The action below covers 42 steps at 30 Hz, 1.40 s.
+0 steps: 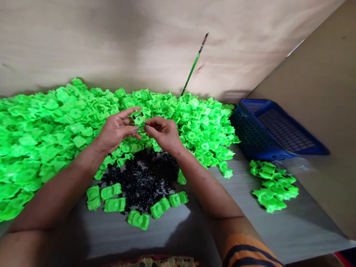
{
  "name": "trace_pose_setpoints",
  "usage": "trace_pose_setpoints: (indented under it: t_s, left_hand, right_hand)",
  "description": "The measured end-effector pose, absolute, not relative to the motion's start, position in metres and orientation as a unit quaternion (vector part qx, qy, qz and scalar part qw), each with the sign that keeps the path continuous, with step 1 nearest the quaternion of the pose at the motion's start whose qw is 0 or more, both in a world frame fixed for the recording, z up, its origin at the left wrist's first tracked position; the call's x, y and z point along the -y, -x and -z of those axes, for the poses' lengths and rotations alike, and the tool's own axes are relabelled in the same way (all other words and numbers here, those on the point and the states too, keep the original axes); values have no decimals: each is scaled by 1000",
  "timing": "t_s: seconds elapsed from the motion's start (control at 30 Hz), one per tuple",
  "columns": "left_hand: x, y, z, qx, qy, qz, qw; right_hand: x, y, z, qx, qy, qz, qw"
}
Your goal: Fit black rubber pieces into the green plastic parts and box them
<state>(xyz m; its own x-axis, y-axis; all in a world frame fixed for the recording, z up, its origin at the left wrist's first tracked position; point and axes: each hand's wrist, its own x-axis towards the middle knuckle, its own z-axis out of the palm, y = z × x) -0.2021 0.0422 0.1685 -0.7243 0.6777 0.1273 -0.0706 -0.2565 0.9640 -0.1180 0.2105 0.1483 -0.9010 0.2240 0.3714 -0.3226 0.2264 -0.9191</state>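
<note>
Left hand (114, 130) part-hiding green piece (139, 120), black parts (150, 176) indistinct

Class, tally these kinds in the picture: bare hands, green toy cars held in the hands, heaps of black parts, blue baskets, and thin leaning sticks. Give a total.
Bare hands, left hand and right hand: 2
Held green toy car: 1
Heap of black parts: 1
Blue basket: 1
Thin stick: 1
Total: 6

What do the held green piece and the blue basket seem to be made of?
Green piece: probably molded plastic, perhaps glossy, from its bright, even color and rounded contours.
Blue basket: likely rigid plastic, smooth, perhaps satin, given its evenly perforated walls.
</note>
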Motion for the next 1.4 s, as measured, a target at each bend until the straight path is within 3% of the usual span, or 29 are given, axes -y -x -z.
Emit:
trace_pose_setpoints:
  t_s: [0.3, 0.83, 1.17, 1.4]
  left_hand:
    - [-42, 202, -169, -565, -285, -738, 233]
    - [-44, 199, -168, -607, -281, -718, 191]
    - [-46, 189, -171, -628, -327, -698, 103]
    - [-41, 179, -178, -632, -337, -691, 99]
  right_hand:
    - [-211, 120, -147, 697, -34, -691, 190]
    - [-202, 123, -141, 698, -17, -686, 203]
    - [-186, 117, -139, 729, 6, -627, 275]
    - [-172, 106, -147, 767, 8, -542, 342]
